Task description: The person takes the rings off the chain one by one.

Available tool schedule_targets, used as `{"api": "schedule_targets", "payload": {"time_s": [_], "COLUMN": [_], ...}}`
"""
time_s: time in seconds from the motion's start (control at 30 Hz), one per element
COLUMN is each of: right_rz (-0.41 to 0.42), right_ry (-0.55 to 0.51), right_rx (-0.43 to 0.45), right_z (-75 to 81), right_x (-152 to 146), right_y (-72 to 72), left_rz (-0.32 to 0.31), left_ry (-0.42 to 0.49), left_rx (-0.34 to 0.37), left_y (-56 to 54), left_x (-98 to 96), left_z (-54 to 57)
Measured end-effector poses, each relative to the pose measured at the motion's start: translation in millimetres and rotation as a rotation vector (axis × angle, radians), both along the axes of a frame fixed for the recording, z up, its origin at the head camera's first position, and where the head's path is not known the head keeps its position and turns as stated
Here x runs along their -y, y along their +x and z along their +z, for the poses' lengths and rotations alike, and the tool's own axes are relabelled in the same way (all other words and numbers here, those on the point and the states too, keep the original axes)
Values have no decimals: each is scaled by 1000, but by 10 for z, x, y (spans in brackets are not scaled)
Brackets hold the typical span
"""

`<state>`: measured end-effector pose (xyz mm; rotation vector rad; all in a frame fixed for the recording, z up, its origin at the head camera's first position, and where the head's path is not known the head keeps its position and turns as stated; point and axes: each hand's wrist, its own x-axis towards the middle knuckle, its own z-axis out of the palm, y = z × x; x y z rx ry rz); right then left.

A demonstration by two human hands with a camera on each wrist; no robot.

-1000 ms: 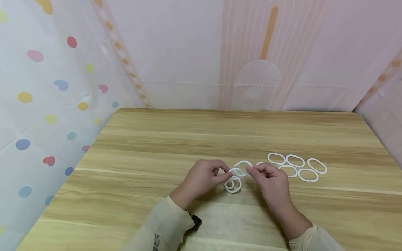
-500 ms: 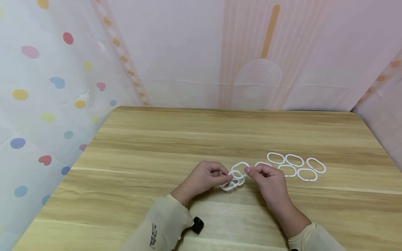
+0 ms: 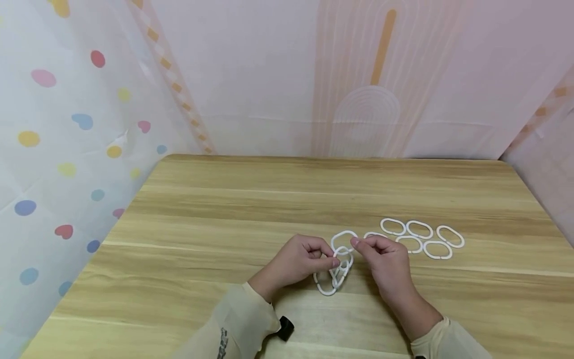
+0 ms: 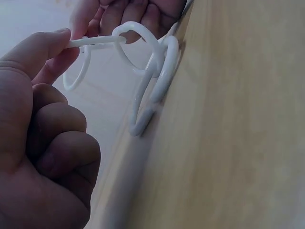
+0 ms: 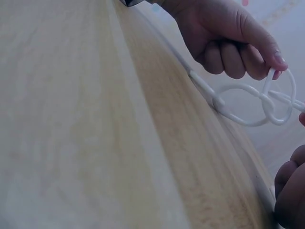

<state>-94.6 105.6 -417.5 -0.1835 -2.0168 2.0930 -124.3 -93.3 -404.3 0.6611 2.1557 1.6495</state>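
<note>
Left hand [image 3: 296,262]: thumb and finger pinch one of the linked rings [image 3: 327,293], which droop towards the surface [image 3: 251,194].
Upper ring [image 3: 344,231]: between both hands, long axis roughly left-right; best kept steady, gap turned to its neighbour.
Right hand [image 3: 391,264]: pinches upper ring's right end.
Loose rings [image 3: 423,246]: flat, mostly lengthwise left-right.

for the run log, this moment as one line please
left hand: pinches white link | more links: chained to it | right hand: pinches another link | loose links: on table past right hand
</note>
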Motion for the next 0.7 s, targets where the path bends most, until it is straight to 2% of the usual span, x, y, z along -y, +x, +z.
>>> {"api": "schedule_targets", "payload": {"time_s": [0.1, 0.3, 0.5, 0.7], "right_rz": [-15, -27, -40, -43], "right_ry": [8, 17, 14, 2], "right_rx": [3, 7, 11, 0], "right_z": [-15, -40, -24, -7], "right_x": [1, -10, -15, -20], "right_y": [-8, -20, -20, -23], "left_rz": [-18, -46, -14, 19], "left_ry": [-3, -32, -2, 41], "left_rx": [17, 8, 6, 38], "left_y": [17, 43, 32, 17], "left_x": [-21, -55, -62, -45], "left_z": [-5, 2, -2, -25]}}
